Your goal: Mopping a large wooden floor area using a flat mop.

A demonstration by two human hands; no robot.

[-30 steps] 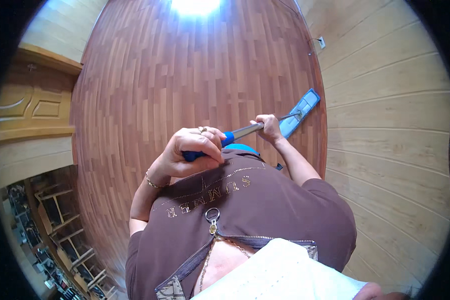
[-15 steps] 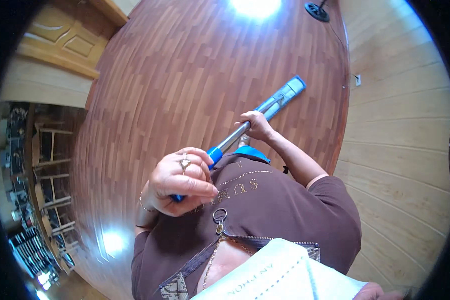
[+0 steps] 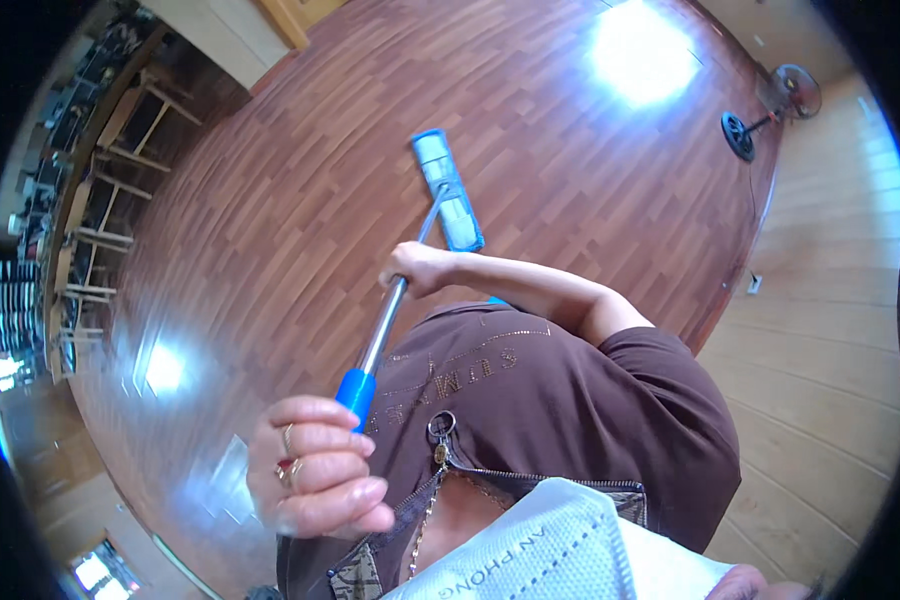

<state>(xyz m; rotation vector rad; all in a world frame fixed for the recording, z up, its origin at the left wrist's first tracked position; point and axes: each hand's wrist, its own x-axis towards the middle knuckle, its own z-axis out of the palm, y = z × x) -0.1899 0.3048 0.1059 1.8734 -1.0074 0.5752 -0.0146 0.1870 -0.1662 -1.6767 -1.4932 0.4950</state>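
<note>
A flat mop (image 3: 448, 190) with a blue-edged pad lies on the wood-patterned floor (image 3: 300, 190), its metal pole slanting back toward me. My left hand (image 3: 320, 467) is closed around the blue grip at the pole's near end, with rings on its fingers. Farther down the pole, my right hand (image 3: 420, 268) wraps round the bare metal part, its forearm reaching across from the right. The part of the grip inside my left fist is hidden.
A standing fan (image 3: 755, 125) is at the far right beside the pale panelled wall (image 3: 810, 350), with a cord on the floor. Along the left run wooden chairs (image 3: 105, 240) and a long counter crowded with things. Bright light reflects off the floor.
The mop head has swung from the right to the left, and the pole stands steeper in view. My right hand moved left; my left hand dropped lower and nearer. The view has turned.
</note>
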